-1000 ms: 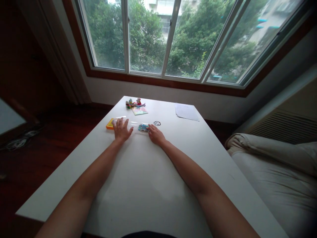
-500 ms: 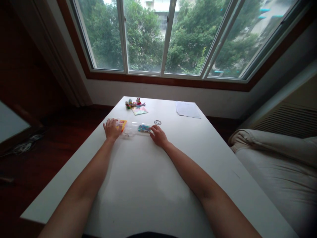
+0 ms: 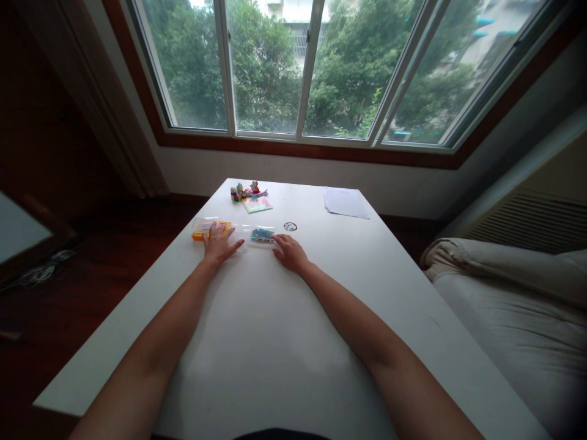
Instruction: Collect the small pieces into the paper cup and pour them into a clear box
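Observation:
A clear plastic case [image 3: 239,231] lies opened out flat on the white table [image 3: 266,324]. In its left part sits a yellow packet [image 3: 200,235] with pale printing. Small blue and green pieces [image 3: 262,234] fill part of the right side. Over the packet's right end rests my left hand [image 3: 220,246], open with fingers spread, its thumb pointing toward the middle of the case. My right hand [image 3: 291,252] has its fingertips and thumb at the case's right end, beside the coloured pieces. The fingers' exact hold is too small to see clearly.
Small colourful figurines [image 3: 243,192] stand at the far left, behind a pastel card [image 3: 257,204]. White paper sheets [image 3: 346,202] lie at the far right. A small round dark-rimmed item [image 3: 290,227] is just beyond my right hand. A cream sofa [image 3: 486,305] borders the right side.
My left hand has moved right and spread its fingers. The yellow packet now shows further left in the case. My right hand stays at the case's right end.

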Tool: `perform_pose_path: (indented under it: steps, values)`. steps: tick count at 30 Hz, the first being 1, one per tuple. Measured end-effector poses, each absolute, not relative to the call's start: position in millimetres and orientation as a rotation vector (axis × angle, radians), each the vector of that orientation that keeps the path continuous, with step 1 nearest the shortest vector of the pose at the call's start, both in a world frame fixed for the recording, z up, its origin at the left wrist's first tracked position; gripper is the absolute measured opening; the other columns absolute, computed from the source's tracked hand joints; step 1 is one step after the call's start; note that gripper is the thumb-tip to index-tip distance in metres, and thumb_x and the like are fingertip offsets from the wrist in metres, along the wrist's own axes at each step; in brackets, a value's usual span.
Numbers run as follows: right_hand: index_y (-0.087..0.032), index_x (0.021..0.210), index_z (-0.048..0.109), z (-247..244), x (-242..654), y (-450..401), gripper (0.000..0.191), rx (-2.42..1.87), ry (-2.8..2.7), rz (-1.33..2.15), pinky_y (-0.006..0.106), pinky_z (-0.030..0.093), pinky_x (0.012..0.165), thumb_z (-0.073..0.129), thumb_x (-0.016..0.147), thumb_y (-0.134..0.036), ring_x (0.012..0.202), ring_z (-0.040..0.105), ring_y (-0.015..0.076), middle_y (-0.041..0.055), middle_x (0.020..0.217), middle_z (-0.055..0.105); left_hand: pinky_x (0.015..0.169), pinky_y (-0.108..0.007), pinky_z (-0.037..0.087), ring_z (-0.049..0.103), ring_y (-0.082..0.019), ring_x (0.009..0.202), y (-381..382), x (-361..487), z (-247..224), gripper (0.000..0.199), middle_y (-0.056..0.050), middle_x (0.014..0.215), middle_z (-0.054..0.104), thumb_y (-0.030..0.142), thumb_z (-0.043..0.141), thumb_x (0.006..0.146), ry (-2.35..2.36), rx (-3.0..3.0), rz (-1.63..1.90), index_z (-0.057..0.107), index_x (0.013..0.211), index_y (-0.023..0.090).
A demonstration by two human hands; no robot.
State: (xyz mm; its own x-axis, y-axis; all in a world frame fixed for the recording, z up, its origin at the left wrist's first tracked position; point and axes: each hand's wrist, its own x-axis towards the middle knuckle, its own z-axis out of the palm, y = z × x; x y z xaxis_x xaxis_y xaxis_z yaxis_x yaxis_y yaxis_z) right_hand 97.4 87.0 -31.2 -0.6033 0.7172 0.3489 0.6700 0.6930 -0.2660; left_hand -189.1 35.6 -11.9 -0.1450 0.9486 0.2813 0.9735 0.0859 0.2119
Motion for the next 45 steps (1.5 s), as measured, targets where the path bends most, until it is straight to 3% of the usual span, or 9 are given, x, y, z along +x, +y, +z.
perform_pose_path:
  steps: [11,18,23,27,29,32,35,40,45]
  values:
    - [-0.025,0.151,0.041,-38,96,90,0.057,-0.989,-2.554,0.196,0.041,0.030,0.119,0.054,0.097,-0.035,0.145,0.034,0.0217,0.0059,0.151,0.048,0.110,-0.063,0.011,0.007,-0.034,0.143,48,-208,-13,0.051,-0.008,0.155,0.039,0.052,0.045,0.098,-2.286,-2.024,-0.504,0.050,0.142,0.026]
    - [-0.028,0.156,0.033,-41,95,96,0.062,-0.990,-2.627,0.262,0.046,0.028,0.121,0.052,0.098,-0.042,0.149,0.027,0.0250,0.0031,0.157,0.040,0.112,-0.063,0.007,0.008,-0.034,0.143,55,-215,-21,0.049,-0.007,0.152,0.045,0.050,0.048,0.098,-2.228,-1.974,-0.617,0.054,0.139,0.024]
    - [-0.025,0.152,0.040,-40,97,94,0.056,-1.007,-2.546,0.278,0.044,0.031,0.118,0.051,0.099,-0.038,0.144,0.036,0.0242,0.0073,0.152,0.047,0.117,-0.063,0.005,0.014,-0.034,0.147,49,-206,-15,0.042,-0.006,0.148,0.050,0.045,0.044,0.098,-2.065,-1.923,-0.800,0.061,0.132,0.026]
    - [-0.023,0.136,0.057,-37,101,92,0.038,-1.138,-2.341,0.272,0.038,0.041,0.108,0.049,0.100,-0.032,0.123,0.054,0.0215,0.0085,0.131,0.063,0.119,-0.054,0.024,0.037,-0.030,0.139,38,-163,-16,0.037,-0.008,0.138,0.057,0.042,0.048,0.096,-1.724,-2.195,-0.890,0.065,0.125,0.026]
    - [-0.022,0.125,0.063,-35,105,89,0.031,-1.202,-2.300,0.271,0.036,0.044,0.103,0.049,0.100,-0.032,0.117,0.057,0.0208,0.0084,0.122,0.066,0.113,-0.048,0.036,0.047,-0.027,0.130,32,-136,-20,0.036,-0.007,0.134,0.059,0.040,0.048,0.096,-1.565,-2.410,-0.848,0.065,0.125,0.027]
    - [-0.022,0.116,0.067,-33,116,80,0.026,-1.177,-2.386,0.236,0.036,0.043,0.104,0.053,0.097,-0.033,0.119,0.055,0.0215,0.0088,0.124,0.064,0.108,-0.045,0.043,0.052,-0.026,0.125,29,-103,-26,0.038,-0.008,0.132,0.060,0.042,0.051,0.095,-1.419,-2.635,-0.719,0.063,0.128,0.027]
    - [-0.022,0.126,0.064,-33,136,63,0.034,-1.118,-2.507,0.171,0.039,0.038,0.110,0.055,0.096,-0.037,0.128,0.050,0.0235,0.0097,0.137,0.058,0.113,-0.046,0.038,0.047,-0.028,0.132,29,-89,-30,0.053,-0.009,0.143,0.053,0.053,0.052,0.093,-1.446,-2.730,-0.541,0.056,0.138,0.027]
    - [-0.027,0.148,0.047,-36,171,32,0.058,-1.235,-2.634,0.146,0.047,0.023,0.121,0.043,0.099,-0.056,0.148,0.028,0.0281,0.0082,0.160,0.034,0.122,-0.053,0.014,0.018,-0.035,0.151,23,-77,-34,0.084,-0.010,0.164,0.024,0.076,0.038,0.089,-1.581,-2.805,-0.249,0.033,0.156,0.025]
    - [-0.028,0.159,0.026,-31,182,18,0.086,-1.335,-2.747,0.233,0.055,0.009,0.122,0.034,0.090,-0.079,0.153,0.010,0.0328,0.0084,0.166,0.012,0.122,-0.054,0.006,0.007,-0.035,0.154,13,-70,-33,0.091,-0.008,0.167,0.011,0.081,0.033,0.086,-1.621,-2.831,-0.180,0.021,0.160,0.028]
